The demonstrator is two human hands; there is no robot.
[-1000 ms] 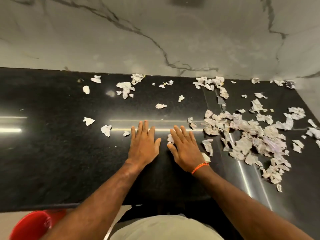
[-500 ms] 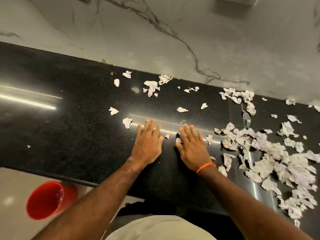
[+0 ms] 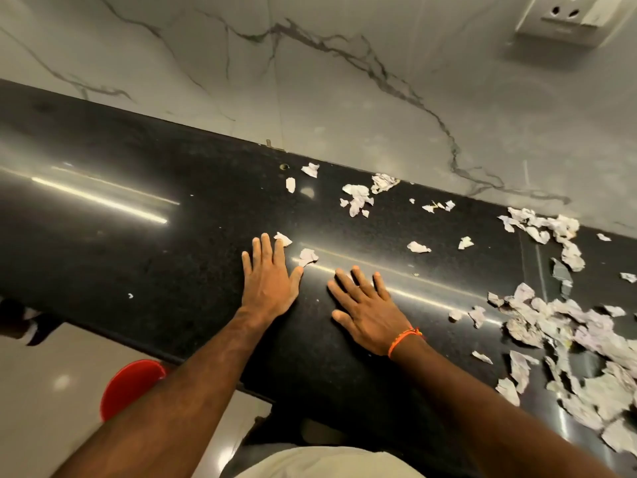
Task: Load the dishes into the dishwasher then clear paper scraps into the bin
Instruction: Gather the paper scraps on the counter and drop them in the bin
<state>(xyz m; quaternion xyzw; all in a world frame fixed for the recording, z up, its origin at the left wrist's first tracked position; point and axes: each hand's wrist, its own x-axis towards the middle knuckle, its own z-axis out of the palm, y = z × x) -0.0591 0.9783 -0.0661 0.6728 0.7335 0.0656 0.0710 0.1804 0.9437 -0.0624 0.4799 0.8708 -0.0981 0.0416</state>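
Torn white paper scraps lie scattered over a black countertop [image 3: 138,257]. The thickest heap of scraps [image 3: 565,343] is at the right. Smaller scraps [image 3: 356,198] lie near the back wall. My left hand [image 3: 269,281] lies flat on the counter, fingers spread, holding nothing. Two scraps [image 3: 307,257] lie just beyond its fingertips and thumb. My right hand [image 3: 367,305], with an orange band at the wrist, also lies flat and empty. A red bin [image 3: 129,384] stands on the floor below the counter's front edge, left of my left forearm.
A marbled white wall rises behind the counter, with a socket plate [image 3: 568,20] at the top right. Pale floor tiles [image 3: 41,408] show at the lower left. A dark shape [image 3: 20,319] sits under the counter's left end.
Both flat hands have slid left along the counter, away from the big heap. My view has swung left, and the red bin shows more fully.
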